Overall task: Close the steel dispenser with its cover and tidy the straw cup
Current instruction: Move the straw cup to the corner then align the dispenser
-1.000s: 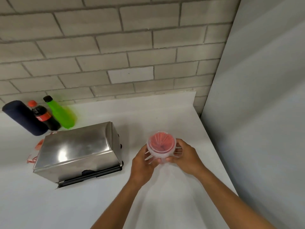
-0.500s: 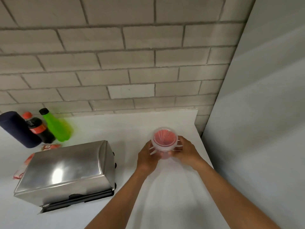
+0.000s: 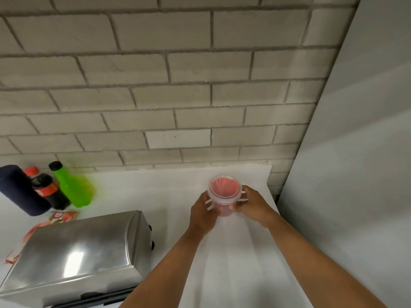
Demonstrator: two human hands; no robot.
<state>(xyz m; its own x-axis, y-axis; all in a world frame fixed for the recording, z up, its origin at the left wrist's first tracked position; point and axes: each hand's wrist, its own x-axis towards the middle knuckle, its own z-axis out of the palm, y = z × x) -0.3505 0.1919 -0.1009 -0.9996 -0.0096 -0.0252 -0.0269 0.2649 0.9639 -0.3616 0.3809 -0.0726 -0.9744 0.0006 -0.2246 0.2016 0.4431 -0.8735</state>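
A clear plastic straw cup (image 3: 224, 192) full of red straws, with side handles, is held over the white counter near its back right corner. My left hand (image 3: 203, 213) grips its left side and my right hand (image 3: 251, 202) grips its right side. The steel dispenser (image 3: 75, 256) lies at the lower left with its shiny cover down over it; a black edge shows along its front.
A dark blue cylinder (image 3: 20, 190), a cola bottle (image 3: 47, 192) and a green bottle (image 3: 73, 187) stand at the back left by the brick wall. Red-and-white packets (image 3: 60, 217) lie behind the dispenser. A grey panel (image 3: 355, 174) borders the counter (image 3: 155, 187) on the right.
Both hands have carried the straw cup away from me toward the back right corner of the counter. My view has tilted up, showing more wall. The dispenser has not moved.
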